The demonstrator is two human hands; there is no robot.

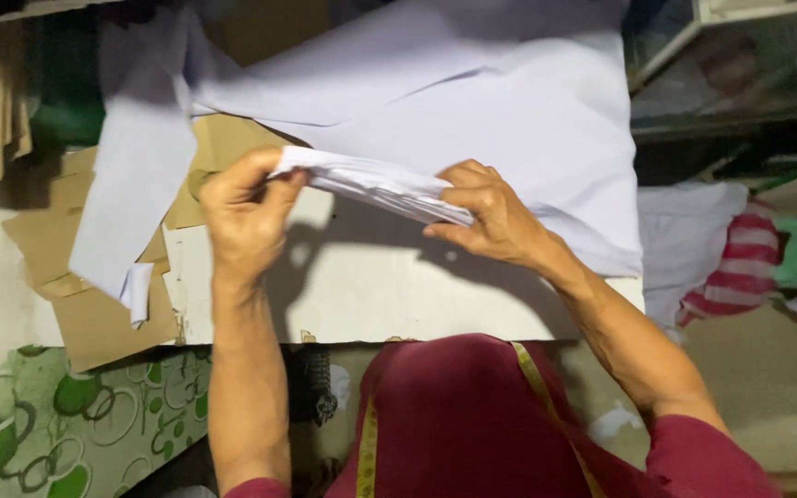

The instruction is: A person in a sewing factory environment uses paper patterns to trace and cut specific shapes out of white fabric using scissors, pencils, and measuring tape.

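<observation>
Head view: I am looking straight down at two bare hands working over a white board (398, 295) on a low work surface.
Left hand: my left hand (246, 212) is closed in a pinch, thumb and fingers clamped on one end of a folded white cloth strip (375, 184).
Right hand: my right hand (491, 217) has its fingers curled over the other end of the same strip, thumb underneath, so it too is shut on the cloth.
Cloth strip: it is held up off the board between the two hands, running from upper left to lower right and bunched into narrow folds; its shadow falls on the board just below.
Pale fabric: a large sheet of pale lilac fabric (528, 120) lies spread behind the hands, with one long flap (131, 184) hanging to the left.
Cardboard: brown cardboard pieces (94, 314) sit under that flap, left of the board.
Measuring tape: a yellow measuring tape (537, 378) hangs around my neck over a maroon garment (463, 415).
Right edge: a red and white striped cloth (740, 263) lies well apart from the hands.
Lower left: a green patterned mat (66, 424) covers the floor.
</observation>
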